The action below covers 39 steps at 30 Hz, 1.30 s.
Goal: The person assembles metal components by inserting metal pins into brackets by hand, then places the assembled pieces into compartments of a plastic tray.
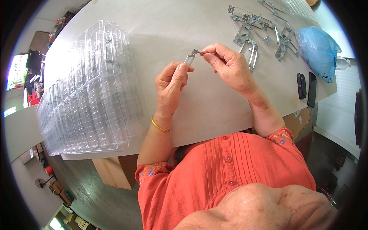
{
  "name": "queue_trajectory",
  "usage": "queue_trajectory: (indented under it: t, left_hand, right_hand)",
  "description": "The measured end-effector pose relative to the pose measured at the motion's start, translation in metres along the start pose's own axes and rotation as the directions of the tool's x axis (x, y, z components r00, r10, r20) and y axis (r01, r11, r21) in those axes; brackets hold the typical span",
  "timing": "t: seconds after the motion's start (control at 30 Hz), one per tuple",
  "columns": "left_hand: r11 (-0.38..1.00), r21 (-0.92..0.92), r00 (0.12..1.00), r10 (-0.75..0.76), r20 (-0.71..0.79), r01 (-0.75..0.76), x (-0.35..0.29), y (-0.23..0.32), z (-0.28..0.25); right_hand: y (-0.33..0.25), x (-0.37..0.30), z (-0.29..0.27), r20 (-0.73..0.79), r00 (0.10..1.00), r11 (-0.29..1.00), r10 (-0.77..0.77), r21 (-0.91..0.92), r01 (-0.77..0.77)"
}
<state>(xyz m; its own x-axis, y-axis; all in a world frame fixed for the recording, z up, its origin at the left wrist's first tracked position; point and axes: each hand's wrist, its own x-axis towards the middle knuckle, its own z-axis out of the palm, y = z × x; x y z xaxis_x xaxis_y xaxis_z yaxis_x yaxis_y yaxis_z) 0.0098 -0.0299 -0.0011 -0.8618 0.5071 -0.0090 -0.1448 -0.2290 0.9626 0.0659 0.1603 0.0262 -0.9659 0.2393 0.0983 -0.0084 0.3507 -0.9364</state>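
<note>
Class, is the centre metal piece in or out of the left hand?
In: the left hand pinches one end of the metal piece; the other end sticks out.

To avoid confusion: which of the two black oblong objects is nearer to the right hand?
The shorter black oblong object; the longer black oblong object lies just right of it, farther from the right hand.

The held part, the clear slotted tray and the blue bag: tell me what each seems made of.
Held part: apparently metal, silvery grey with a slight sheen; which metal is unclear.
Clear slotted tray: probably moulded plastic, glossy, as its glare and see-through ridges suggest.
Blue bag: likely thin plastic film, semi-transparent, with creases and soft shine.
</note>
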Motion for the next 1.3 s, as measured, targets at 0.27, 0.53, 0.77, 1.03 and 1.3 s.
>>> queue_trajectory:
  t: [0.27, 0.53, 0.77, 1.03, 1.3]
  left_hand:
    - [0.967, 0.201, 0.986, 0.138, 0.091, -0.154, 0.0, -0.004, 0.003]
    - [0.945, 0.25, 0.974, 0.177, 0.144, -0.209, -0.002, 0.005, 0.007]
    - [0.945, 0.262, 0.975, 0.161, 0.154, -0.197, -0.003, 0.005, 0.005]
    - [0.925, 0.313, 0.96, 0.144, 0.241, -0.217, -0.002, 0.003, 0.006]
    - [0.91, 0.315, 0.931, 0.164, 0.327, -0.271, -0.001, 0.0, 0.007]
  right_hand:
    - [-0.002, 0.006, -0.011, 0.199, 0.958, 0.904, 0.205, 0.336, -0.264]
    - [0.008, 0.011, -0.016, 0.397, 0.897, 0.701, 0.194, 0.584, -0.409]
    - [0.009, 0.012, -0.018, 0.466, 0.858, 0.641, 0.215, 0.596, -0.484]
    - [0.01, 0.013, -0.022, 0.421, 0.867, 0.794, 0.268, 0.413, -0.446]
    - [0.02, 0.016, -0.018, 0.261, 0.941, 0.894, 0.217, 0.333, -0.299]
